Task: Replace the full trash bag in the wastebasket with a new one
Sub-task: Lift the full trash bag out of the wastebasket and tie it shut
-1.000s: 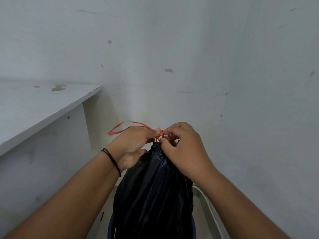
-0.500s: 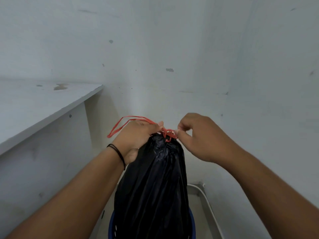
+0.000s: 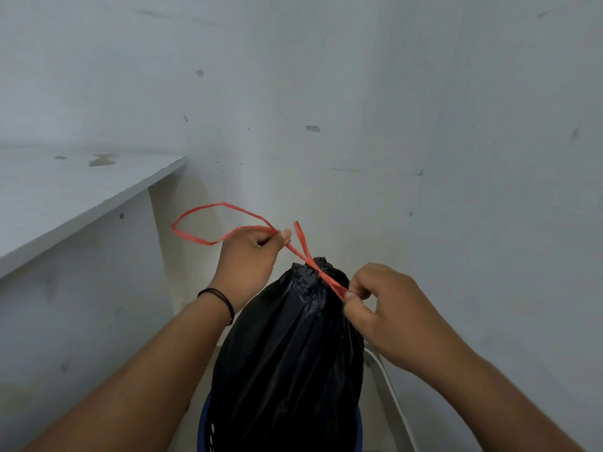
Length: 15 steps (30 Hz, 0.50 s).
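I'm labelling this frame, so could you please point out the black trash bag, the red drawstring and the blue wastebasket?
black trash bag [image 3: 287, 353]: head view, on the front of its pleated body.
red drawstring [image 3: 202, 208]: head view, on the top of the loose loop.
blue wastebasket [image 3: 204, 425]: head view, on the left rim.

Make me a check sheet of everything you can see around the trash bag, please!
Surface: grey shelf on the left, chipped and stained on top.
Job's things: black trash bag with its neck gathered, standing in a blue wastebasket; red drawstring crossed over the bag's neck, one loop sticking out to the left. No new bag seen.
Clutter: nothing seen.
Grips: left hand holds the drawstring's loop side; right hand pinches the other end beside the bag.
Cables: a white tube or cable runs behind the bag on the right; cannot tell which.
Surroundings: pale wall with small marks, forming a corner.
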### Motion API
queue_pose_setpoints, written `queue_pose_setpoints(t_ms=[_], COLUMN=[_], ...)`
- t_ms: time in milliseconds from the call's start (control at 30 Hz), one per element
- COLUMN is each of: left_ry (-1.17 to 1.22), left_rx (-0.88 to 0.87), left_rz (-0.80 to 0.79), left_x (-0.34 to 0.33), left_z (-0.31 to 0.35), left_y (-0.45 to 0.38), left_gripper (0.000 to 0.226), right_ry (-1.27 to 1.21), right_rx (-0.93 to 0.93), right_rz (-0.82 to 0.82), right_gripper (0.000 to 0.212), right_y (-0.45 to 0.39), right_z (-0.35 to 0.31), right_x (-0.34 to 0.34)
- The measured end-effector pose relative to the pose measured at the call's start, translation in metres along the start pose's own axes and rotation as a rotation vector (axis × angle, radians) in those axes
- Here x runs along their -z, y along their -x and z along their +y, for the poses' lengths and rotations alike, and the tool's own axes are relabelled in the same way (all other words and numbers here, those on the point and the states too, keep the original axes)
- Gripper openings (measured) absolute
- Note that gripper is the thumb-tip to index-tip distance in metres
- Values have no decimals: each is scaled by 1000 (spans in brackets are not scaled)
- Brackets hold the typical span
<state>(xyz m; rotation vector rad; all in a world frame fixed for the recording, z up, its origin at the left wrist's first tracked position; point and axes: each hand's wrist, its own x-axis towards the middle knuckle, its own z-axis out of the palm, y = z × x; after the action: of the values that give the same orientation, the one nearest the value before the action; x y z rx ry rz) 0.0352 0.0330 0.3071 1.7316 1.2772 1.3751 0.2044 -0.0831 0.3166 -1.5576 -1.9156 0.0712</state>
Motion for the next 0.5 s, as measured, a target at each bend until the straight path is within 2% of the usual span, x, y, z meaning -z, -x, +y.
queue_pose_setpoints(t_ms=[33,67,133,167,200,300,333,400,433,467,500], left_ry=[9,34,69,89,112,151,81,-226,-362,-411,-357], left_rx=[-22,-44,-110,-156,-213,-447,-583,-842,-915,-908,-857], left_rz=[3,11,42,53,47,-55,-100,-192,-242,-273,-267], left_x=[2,3,3,2,0,-7,-8,-7,-5,-2,0], left_z=[2,5,14,19,23,25,20,7,-2,-10,-16], left_y=[1,3,9,15,20,40,45,53,54,56,59], left_gripper=[33,26,17,14,13,11,10,20,27,35,42], right_ry=[6,25,90,138,178,102,35,-77,-118,-148,-178], right_rx=[-20,-35,-29,-5,28,62,53,38,27,12,-4], right_rz=[24,31,-32,-76,-112,-117,-95,-73,-69,-68,-68], right_gripper=[12,18,67,80,79,39,34,34,33,32,29], right_y=[-2,-4,-10,-15,-21,-38,-43,-49,-51,-52,-53], right_z=[1,0,-3,-5,-6,0,4,12,14,17,19], right_x=[0,0,-4,-8,-13,-22,-23,-22,-22,-22,-22])
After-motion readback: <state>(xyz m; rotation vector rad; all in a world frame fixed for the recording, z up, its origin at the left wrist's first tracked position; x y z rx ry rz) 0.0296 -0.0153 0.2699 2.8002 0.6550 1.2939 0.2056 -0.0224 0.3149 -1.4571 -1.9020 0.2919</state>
